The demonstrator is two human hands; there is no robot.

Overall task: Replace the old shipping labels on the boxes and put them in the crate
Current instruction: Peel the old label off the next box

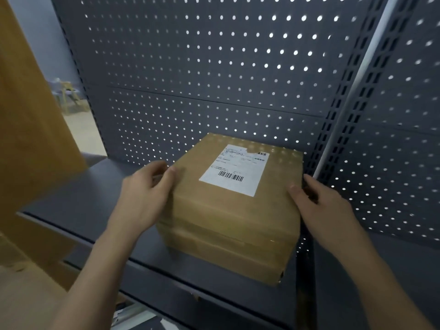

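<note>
Two brown cardboard boxes are stacked on a grey metal shelf [100, 201]. The top box [214, 206] carries a white shipping label [234, 170] with barcodes on its upper face. The bottom box [214, 253] shows only its front side. My left hand [145, 194] presses against the top box's left side, thumb on the upper edge. My right hand [321, 198] grips its right side, fingers wrapped behind the corner. No crate is in view.
A grey perforated back panel [214, 67] rises behind the boxes. A slotted upright post [333, 139] stands close to the right of the boxes. A tan wooden panel [28, 115] is at the left, and a lower shelf edge [166, 294] is below.
</note>
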